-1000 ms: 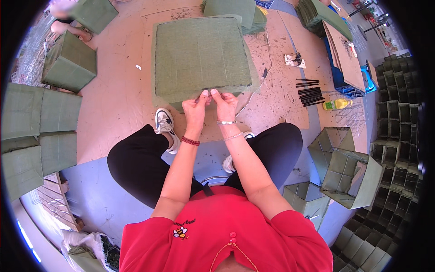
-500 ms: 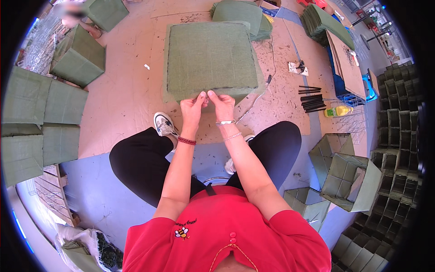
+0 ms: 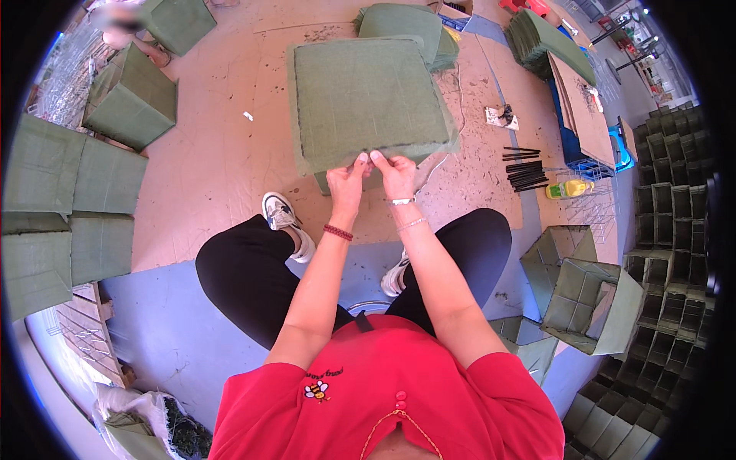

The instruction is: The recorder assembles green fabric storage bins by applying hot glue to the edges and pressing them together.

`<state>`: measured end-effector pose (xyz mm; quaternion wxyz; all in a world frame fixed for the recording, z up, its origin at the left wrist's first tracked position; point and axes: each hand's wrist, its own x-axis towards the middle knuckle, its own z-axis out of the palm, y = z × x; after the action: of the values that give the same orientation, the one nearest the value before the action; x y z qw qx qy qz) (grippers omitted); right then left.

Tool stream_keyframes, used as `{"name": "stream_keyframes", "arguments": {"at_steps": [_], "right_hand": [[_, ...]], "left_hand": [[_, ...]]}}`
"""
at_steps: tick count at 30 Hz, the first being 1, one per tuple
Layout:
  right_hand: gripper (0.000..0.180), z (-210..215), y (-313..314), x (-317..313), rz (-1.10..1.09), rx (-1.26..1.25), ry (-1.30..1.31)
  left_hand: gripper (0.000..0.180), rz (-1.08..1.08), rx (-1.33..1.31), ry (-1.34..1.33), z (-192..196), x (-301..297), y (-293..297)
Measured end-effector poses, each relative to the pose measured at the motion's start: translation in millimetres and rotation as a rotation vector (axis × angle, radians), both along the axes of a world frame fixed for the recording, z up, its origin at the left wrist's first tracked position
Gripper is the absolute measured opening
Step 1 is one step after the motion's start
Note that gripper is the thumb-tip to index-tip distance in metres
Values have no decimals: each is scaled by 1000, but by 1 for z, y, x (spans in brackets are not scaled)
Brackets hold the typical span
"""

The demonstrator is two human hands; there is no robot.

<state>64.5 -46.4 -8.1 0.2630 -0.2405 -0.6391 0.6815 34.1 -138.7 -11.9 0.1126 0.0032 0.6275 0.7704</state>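
A green fabric-covered box (image 3: 368,96) stands in front of me, its flat top bordered by a thin overhanging fabric edge. My left hand (image 3: 346,182) pinches that near edge, thumb on top and fingers curled under. Right beside it, my right hand (image 3: 394,175) pinches the same edge, the two thumbs almost touching. Both hands are closed, and the fingertips below the fabric are hidden. Below the edge, part of the box's near side shows between my wrists and my shoes.
Green fabric boxes (image 3: 107,169) stand at the left, with a person's arm beyond. Stacked green panels (image 3: 402,27) lie behind. To the right are black rods (image 3: 527,175), a yellow bottle (image 3: 569,189), open green boxes (image 3: 590,307) and a cardboard-topped blue crate (image 3: 586,115). Cardboard (image 3: 207,153) covers the floor.
Both hands and the green box have shifted a little to the right, and the box has turned slightly. The pinch on its near edge continues.
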Motion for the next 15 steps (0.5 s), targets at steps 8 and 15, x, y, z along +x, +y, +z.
{"name": "stream_keyframes", "arguments": {"at_steps": [8, 15], "right_hand": [[13, 2, -18, 6, 25, -238, -3], [15, 4, -34, -5, -8, -362, 37]], "left_hand": [[22, -75, 139, -82, 27, 4, -27], [23, -21, -4, -30, 21, -3, -35]]}}
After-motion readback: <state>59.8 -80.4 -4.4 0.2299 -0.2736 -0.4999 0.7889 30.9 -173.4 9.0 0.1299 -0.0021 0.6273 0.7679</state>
